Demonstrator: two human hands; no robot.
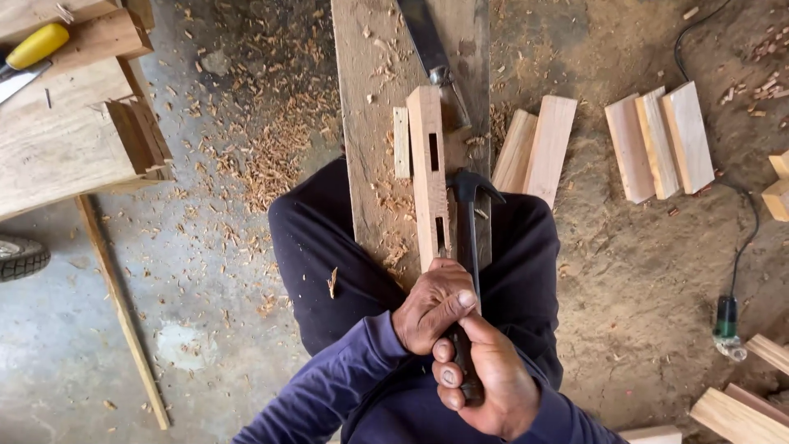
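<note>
Hands (444, 308) (485, 378) around hammer (470, 215) beside mortised wood piece (429, 173) on plank (370, 123).

A long rough plank (374, 99) runs up the middle of the view, strewn with wood shavings (386, 201). On it lie a pale mortised wood piece (427, 177), a thin wood strip (401, 141) beside it, and, at the far end, what appears to be a dark blade (429, 41).
</note>
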